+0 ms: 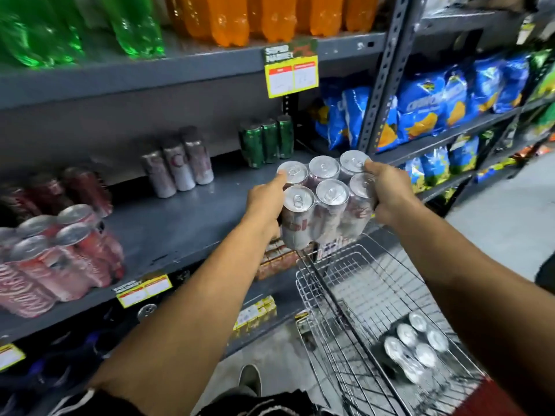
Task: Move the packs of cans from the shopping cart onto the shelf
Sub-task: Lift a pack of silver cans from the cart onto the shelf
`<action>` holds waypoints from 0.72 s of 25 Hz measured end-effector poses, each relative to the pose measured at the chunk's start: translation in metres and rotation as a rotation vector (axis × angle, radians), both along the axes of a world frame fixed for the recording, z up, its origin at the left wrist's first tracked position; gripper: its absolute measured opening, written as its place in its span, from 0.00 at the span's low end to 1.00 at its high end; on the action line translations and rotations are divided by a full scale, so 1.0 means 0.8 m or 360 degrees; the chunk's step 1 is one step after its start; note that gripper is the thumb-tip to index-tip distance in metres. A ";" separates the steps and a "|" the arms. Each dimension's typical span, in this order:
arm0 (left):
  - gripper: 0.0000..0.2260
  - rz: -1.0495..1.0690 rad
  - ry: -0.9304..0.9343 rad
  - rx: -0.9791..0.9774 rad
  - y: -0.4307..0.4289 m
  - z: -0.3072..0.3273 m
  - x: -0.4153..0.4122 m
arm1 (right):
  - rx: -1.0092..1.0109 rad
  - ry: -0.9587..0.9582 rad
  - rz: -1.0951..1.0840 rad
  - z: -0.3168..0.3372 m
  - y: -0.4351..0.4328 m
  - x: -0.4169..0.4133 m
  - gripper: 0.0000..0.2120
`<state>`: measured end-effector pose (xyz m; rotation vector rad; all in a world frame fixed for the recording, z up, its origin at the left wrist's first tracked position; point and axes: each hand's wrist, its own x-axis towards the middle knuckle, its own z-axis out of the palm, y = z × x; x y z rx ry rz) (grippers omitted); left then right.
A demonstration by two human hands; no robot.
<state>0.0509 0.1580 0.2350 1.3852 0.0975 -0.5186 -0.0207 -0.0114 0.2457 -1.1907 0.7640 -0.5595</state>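
The shrink-wrapped six-pack of silver-topped cans (326, 195) is at the centre of the frame, held in the air above the front end of the wire shopping cart (345, 283) and just short of the edge of the grey metal shelf (180, 223). The left hand (265, 202) clamps its left side, thumb on top of a rear can and fingers (274, 226) curled round the side; the right hand (390, 193) grips the right side the same way, so both sets of fingers are pressed against the pack.

The step in hand appears to be carrying the pack to the shelf. To do it well, the person should keep the pack level, since thin wrap may let the cans sag, and lift it clear of the shelf lip before sliding it in. The bare stretch at centre left, between the red wrapped pack (60, 253) at lower left and the green cans (265, 142) at upper centre, looks the best landing spot.

A second wrapped pack of cans (416, 345) lies in the cart at lower right, still to be moved.
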 end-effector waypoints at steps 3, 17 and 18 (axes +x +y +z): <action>0.11 0.0063 -0.0007 0.0030 0.032 -0.004 0.040 | -0.0007 0.0019 0.0077 0.002 0.027 0.052 0.06; 0.06 0.0431 0.0155 0.0151 0.146 -0.042 0.188 | 0.0101 0.0165 0.0440 -0.070 0.125 0.279 0.05; 0.07 0.0368 0.0193 0.0190 0.145 -0.041 0.190 | 0.0070 0.0179 0.0427 -0.072 0.121 0.282 0.05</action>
